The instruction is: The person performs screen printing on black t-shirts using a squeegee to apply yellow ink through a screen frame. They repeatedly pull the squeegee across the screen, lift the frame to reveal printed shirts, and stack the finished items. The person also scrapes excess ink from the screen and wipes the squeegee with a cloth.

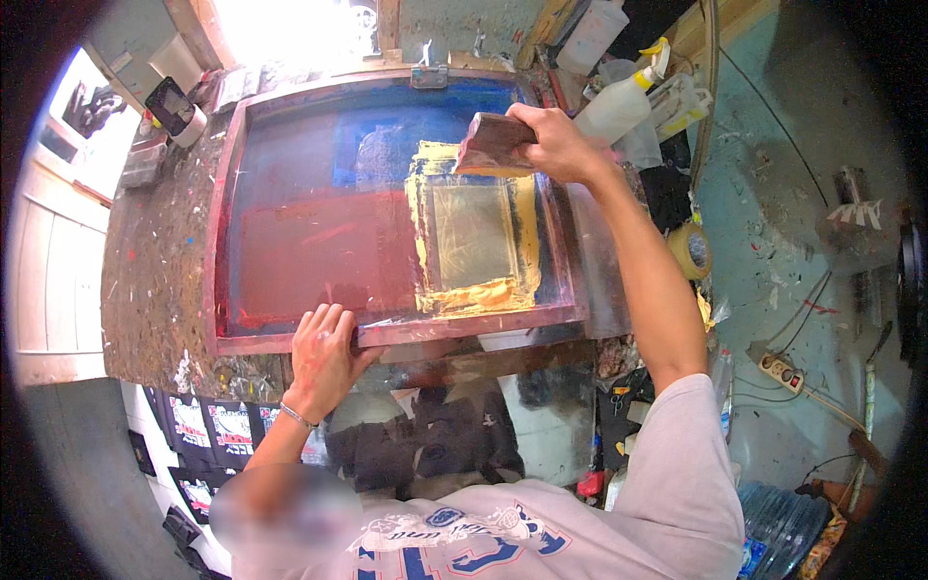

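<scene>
- Centrally, screen frame point(220, 251) lying on stained desk point(155, 261); mesh blue at far side, dk. red at near L., w/ yellow ink point(488, 293) bordering a paler rectangle at R.
- R. hand point(559, 143): fingers clamped on squeegee point(493, 140), above far R. part of frame; yellow along its lower edge; contact w/ mesh cannot be told.
- L. hand point(325, 356): laid over near rim of frame, fingers bent & close together.
- Obstructions: R. hand & squeegee cover part of mesh and R. rim; R. forearm point(638, 251) passes in front of items beside desk.
- Far rim: metal clamp point(430, 76) attached nr. middle.
- Farther R.: tape roll point(690, 251) nr. forearm; power strip point(780, 371) w/ cables against wall point(764, 280).
- Containers, far R.: translucent spray bottle point(616, 108), yellow nozzle, cloudy-white body, fill level unclear; whitish jug point(592, 37) behind it, contents not discernible.
- Container, far L.: clear box point(145, 162) at desk edge, contents too small to tell.
</scene>
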Demonstrator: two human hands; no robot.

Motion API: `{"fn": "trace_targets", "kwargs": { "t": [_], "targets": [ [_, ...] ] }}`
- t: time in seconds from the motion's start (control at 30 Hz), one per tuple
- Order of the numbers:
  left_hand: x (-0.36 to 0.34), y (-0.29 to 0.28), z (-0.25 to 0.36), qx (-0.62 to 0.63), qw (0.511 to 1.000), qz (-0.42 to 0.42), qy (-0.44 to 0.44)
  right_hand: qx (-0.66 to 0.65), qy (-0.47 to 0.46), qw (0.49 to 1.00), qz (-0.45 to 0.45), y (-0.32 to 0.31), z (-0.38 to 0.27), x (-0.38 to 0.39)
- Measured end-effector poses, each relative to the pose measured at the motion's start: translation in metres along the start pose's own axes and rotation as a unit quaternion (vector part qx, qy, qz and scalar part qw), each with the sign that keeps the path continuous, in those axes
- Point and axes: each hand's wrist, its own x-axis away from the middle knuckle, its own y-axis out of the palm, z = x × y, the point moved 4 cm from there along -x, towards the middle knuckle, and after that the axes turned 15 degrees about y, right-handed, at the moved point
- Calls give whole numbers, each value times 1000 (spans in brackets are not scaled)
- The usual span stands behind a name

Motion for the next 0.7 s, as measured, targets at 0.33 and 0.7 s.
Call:
{"fn": "trace_targets", "kwargs": {
  "t": [0.33,0.7],
  "targets": [
    [3,5,-3,-7,1000,5,-7,29,-53,986,-153,7,-29,57],
    [-1,-5,1,-7,1000,19,11,-7,-6,981,-194,32,-21,78]
  ]
}}
